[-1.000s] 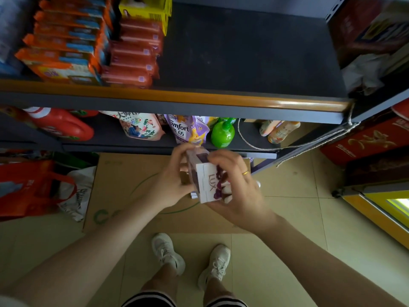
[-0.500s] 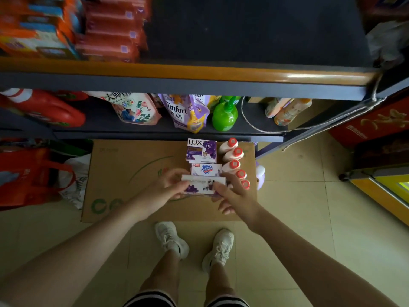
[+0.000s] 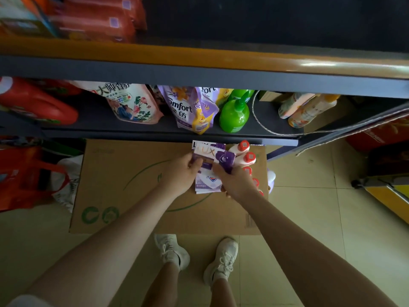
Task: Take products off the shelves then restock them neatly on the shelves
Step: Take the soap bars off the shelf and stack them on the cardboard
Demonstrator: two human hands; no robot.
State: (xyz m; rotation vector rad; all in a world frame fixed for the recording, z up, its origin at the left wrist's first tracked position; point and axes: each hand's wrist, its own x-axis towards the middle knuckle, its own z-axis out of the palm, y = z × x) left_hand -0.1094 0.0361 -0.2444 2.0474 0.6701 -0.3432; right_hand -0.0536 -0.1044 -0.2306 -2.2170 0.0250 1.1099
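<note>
Your left hand (image 3: 180, 171) and right hand (image 3: 235, 183) both pinch the Lux box (image 3: 213, 156) (held tilted); a careless lift could topple the red-capped bottles (image 3: 243, 149) just beside it

**Soap boxes and bottles on the cardboard carton**

A purple-and-white LUX soap box (image 3: 215, 156), printed with a dark purple flower, is held tilted above the carton (image 3: 132, 185), pinched between the left hand (image 3: 183, 171) and the right hand (image 3: 234, 181). Behind it, a second LUX box (image 3: 200, 143) lies flat. Below it, a white-and-purple soap box (image 3: 208, 183) with a blue shield logo lies flat. Just beside these, a row of white bottles with red caps (image 3: 244, 149) stands upright.
</note>
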